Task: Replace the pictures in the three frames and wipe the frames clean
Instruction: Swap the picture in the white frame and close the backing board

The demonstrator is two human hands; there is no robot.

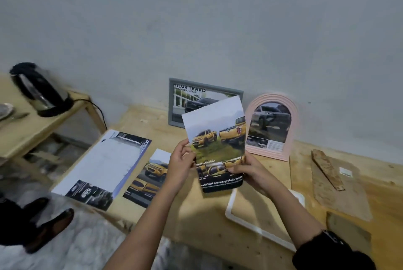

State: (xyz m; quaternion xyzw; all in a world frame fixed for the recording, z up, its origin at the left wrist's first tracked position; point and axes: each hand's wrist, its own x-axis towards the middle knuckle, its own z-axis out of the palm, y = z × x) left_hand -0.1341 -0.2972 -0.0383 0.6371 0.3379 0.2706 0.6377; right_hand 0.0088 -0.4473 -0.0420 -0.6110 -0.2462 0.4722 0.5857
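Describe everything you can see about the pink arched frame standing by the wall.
The pink arched frame has a rounded top, flat base and a ridged border that looks like plastic. It holds a picture of a pale vehicle, with small inset photos and text below. It stands upright on the wooden surface against the grey wall, right of the grey frame. The held sheet reaches its left edge in view, in front of it.

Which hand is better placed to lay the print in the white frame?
Probably right: the white frame lies beside the right hand, under its forearm; the left hand is farther, across the print.
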